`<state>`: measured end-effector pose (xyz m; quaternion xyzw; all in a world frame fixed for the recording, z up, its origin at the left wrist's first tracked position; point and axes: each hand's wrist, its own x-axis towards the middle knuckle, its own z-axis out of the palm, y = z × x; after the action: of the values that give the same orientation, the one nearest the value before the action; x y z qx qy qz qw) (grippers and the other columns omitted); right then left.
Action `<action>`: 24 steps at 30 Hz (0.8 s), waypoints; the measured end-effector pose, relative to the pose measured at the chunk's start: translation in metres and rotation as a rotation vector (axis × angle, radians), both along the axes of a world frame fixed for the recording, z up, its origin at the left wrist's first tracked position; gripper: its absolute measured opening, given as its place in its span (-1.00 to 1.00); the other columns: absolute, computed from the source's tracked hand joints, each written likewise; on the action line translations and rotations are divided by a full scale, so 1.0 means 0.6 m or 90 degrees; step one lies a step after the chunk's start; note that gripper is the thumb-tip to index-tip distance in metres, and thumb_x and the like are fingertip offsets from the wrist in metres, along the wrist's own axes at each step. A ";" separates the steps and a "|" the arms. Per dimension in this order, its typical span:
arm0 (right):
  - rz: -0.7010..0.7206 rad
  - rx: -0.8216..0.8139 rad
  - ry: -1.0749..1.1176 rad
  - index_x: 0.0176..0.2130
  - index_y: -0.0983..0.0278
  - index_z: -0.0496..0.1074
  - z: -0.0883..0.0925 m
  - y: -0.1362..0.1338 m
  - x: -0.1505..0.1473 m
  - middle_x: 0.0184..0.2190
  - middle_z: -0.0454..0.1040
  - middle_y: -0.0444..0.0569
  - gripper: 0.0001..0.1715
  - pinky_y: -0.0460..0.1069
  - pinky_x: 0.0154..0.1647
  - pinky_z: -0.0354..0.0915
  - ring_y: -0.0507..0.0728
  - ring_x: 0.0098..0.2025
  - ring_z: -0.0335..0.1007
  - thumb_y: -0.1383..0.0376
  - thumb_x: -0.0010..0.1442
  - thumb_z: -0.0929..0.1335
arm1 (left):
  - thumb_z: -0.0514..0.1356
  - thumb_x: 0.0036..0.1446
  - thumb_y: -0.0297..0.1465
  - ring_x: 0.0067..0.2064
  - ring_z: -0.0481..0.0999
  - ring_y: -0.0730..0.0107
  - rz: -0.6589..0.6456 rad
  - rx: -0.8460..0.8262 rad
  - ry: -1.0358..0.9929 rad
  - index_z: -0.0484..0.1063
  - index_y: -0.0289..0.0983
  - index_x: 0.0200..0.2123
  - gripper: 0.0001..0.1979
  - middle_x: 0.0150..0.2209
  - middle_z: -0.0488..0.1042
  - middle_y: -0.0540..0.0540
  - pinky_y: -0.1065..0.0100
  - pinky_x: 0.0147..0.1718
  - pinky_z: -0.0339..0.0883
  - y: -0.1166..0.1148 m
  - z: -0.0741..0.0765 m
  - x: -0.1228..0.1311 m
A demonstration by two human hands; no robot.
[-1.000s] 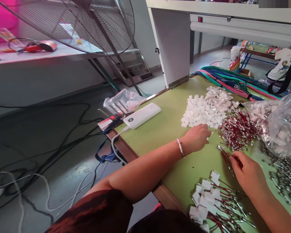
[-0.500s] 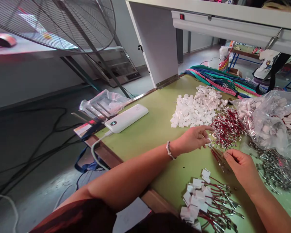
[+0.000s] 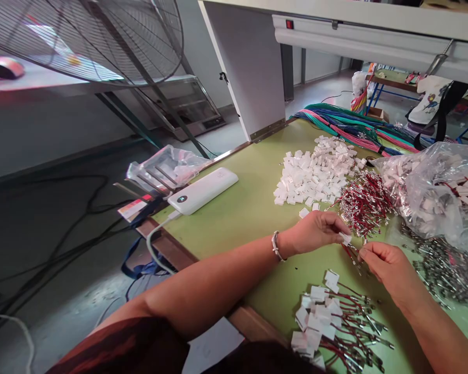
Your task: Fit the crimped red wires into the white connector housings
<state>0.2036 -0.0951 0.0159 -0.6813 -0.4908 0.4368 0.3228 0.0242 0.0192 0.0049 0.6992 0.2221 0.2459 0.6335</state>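
Observation:
My left hand (image 3: pixel 317 230), with a bracelet at the wrist, pinches a small white connector (image 3: pixel 346 238) over the green table (image 3: pixel 249 208). Just to its right, my right hand (image 3: pixel 384 261) is closed on a thin red wire (image 3: pixel 351 254) whose end points toward that connector. Beyond my hands lie a pile of loose white connectors (image 3: pixel 317 171) and a heap of red wires with metal ends (image 3: pixel 364 202). Near the table's front edge sits a bunch of red wires with white connectors fitted on them (image 3: pixel 331 322).
A clear plastic bag of parts (image 3: pixel 432 192) and a heap of metal terminals (image 3: pixel 444 267) lie at the right. Coloured cable bundles (image 3: pixel 354 127) run along the back. A white power bank (image 3: pixel 203 190) sits at the left edge beside a plastic bag (image 3: pixel 167 166). A large fan (image 3: pixel 101 41) stands left.
My left hand has come back from the connector pile with a white connector pinched in it. My right hand has brought the red wire up to meet it.

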 end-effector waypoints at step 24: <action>0.028 0.125 -0.069 -0.51 0.24 0.30 -0.010 -0.002 -0.027 -0.65 0.09 -0.23 -0.63 -0.09 -0.60 -0.02 -0.02 -0.59 -0.04 0.06 0.17 0.25 | 0.30 0.01 -0.44 -0.44 0.46 0.55 0.010 -0.123 0.007 0.57 -0.32 -0.35 -0.90 -0.45 0.52 -0.04 0.45 -0.35 0.41 -0.019 -0.014 0.017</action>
<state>0.1871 -0.0964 0.0097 -0.6579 -0.5631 0.3560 0.3513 0.0343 0.0080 -0.0036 0.6342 0.2535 0.2242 0.6952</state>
